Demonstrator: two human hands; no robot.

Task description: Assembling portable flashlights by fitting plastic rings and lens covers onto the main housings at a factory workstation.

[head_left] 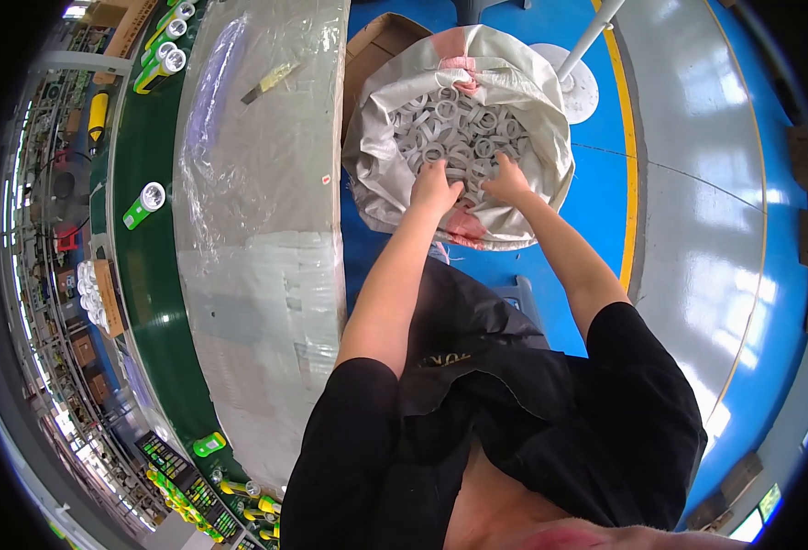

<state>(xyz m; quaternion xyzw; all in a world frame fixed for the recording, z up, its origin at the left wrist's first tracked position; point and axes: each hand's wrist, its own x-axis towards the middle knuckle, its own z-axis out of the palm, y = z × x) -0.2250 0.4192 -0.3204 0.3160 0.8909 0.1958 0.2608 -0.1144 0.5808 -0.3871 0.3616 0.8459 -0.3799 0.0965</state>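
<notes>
A white woven sack (376, 151) with a pinkish-red stripe stands with its mouth rolled wide. It is filled with many loose grey-white plastic rings (447, 110). Both arms reach down into it. My left hand (434, 191) is at the near left of the ring pile, thumb spread away from the fingers. Opposite it, my right hand (508, 181) touches the rings at the near right, its thumb also apart from the fingers. Some fingertips are hidden among the rings, and no ring is plainly gripped in either hand.
Left of the sack runs a plastic-covered table (275, 202), with a knife-like tool (270, 82) on it. Beyond it, a green conveyor belt (153, 275) carries green-and-white cylinders (144, 205). A cardboard box (381, 46) and a pole's round white base (580, 87) stand by the sack.
</notes>
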